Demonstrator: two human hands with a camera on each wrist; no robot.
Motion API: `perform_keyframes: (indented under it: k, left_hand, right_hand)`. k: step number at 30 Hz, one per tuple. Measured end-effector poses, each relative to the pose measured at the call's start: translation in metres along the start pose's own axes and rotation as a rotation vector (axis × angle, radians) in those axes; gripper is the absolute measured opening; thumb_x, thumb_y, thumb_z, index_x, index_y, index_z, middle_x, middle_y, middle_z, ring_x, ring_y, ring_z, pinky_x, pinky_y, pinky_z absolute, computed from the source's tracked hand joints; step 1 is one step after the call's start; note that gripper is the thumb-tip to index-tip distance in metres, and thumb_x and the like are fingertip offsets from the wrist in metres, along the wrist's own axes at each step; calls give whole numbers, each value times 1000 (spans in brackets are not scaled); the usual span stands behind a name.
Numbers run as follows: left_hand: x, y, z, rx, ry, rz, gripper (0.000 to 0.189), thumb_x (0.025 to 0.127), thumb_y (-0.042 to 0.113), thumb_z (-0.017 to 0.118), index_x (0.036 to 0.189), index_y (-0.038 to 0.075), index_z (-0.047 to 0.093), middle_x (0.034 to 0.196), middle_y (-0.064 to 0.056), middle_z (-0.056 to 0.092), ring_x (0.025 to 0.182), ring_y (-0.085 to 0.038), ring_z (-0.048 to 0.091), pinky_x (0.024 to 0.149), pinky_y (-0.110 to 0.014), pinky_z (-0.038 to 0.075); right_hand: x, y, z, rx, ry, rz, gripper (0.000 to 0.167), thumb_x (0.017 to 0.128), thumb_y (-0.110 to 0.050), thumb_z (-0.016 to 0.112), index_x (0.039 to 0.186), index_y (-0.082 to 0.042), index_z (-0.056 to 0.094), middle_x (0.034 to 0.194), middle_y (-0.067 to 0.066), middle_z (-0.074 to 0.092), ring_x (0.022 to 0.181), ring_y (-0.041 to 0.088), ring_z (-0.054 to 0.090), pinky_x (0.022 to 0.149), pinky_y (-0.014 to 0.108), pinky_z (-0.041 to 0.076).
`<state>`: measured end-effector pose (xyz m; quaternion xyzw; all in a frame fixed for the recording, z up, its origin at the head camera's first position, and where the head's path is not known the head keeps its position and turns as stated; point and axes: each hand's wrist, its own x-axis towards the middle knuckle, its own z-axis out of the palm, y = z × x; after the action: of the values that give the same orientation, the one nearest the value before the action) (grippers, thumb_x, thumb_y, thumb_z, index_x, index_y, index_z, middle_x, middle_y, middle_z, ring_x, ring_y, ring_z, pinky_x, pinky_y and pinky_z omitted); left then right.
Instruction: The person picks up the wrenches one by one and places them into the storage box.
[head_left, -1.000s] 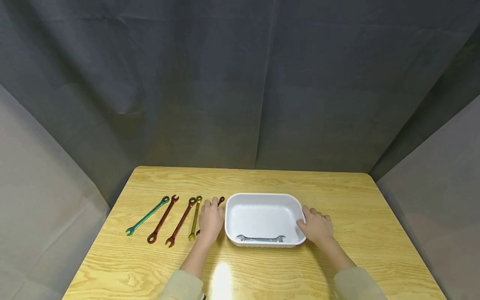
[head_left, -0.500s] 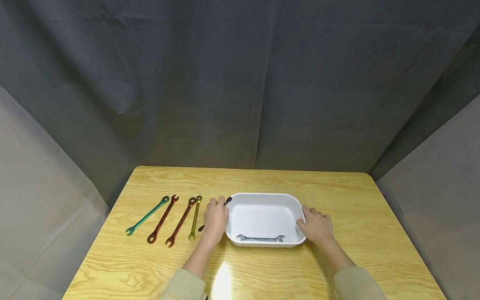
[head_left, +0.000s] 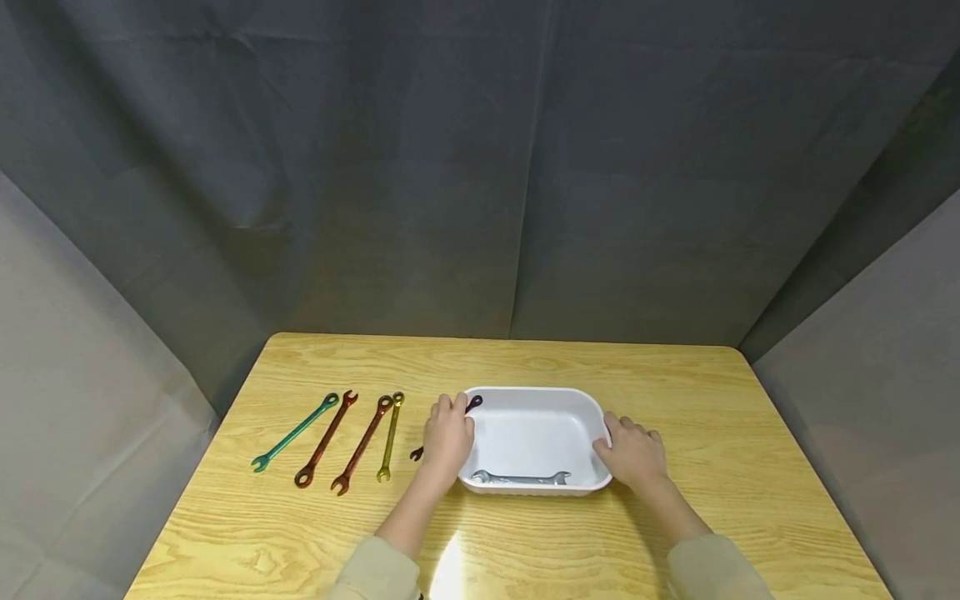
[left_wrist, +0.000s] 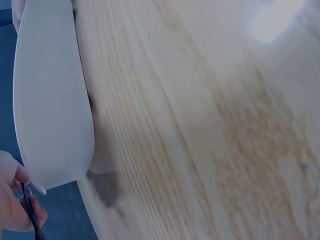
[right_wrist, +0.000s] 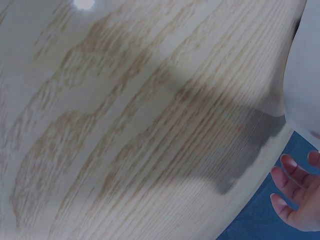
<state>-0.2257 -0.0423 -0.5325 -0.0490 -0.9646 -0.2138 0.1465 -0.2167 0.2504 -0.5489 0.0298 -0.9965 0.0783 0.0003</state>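
Observation:
In the head view my left hand grips a dark purple combination wrench at the left rim of a white rectangular dish. One wrench end reaches over the dish; the other sticks out to the left. The left wrist view has this hand pinching the dark shaft beside the dish. My right hand holds the dish's right rim, thumb over the inside. In the right wrist view its curved fingers show below the dish wall. A silver open-end wrench lies along the dish's near side.
Left of the dish, a green wrench, two red wrenches and a yellow wrench lie spread on the wooden table. A dark grey curtain hangs behind the table's far edge.
My left hand has moved right with the purple wrench, from the table beside the dish to over its left rim. The right hand and the dish have stayed put.

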Motion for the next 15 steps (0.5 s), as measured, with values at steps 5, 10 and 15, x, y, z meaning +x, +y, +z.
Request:
perform_keyframes:
  k: [5,10,15]
  left_hand:
    - [0,5,3,7,-8,29,30,82,13,59,111,5,57,89,-13,52,78,-26,53,61,-36,48]
    - [-1,10,6,22,-32,63,33,83,13,59,114,5,55,91,-13,53,82,-27,54,69,-38,48]
    - [-1,17,6,21,-39,106,29,82,14,59,110,7,55,88,-10,51,80,-24,52,67,-36,47]
  right_hand:
    - [0,0,0,1,1,2,52,83,-35,49,124,-3,48,104,21,58,94,42,55,81,58,38]
    - [0,0,1,-2,-1,2,52,84,-35,49,124,-3,48,105,21,58,93,42,55,81,58,38]
    - [-1,0,1,-3,5,-2,51,84,-35,50,123,-3,49,103,21,58,92,42,56,80,58,39]
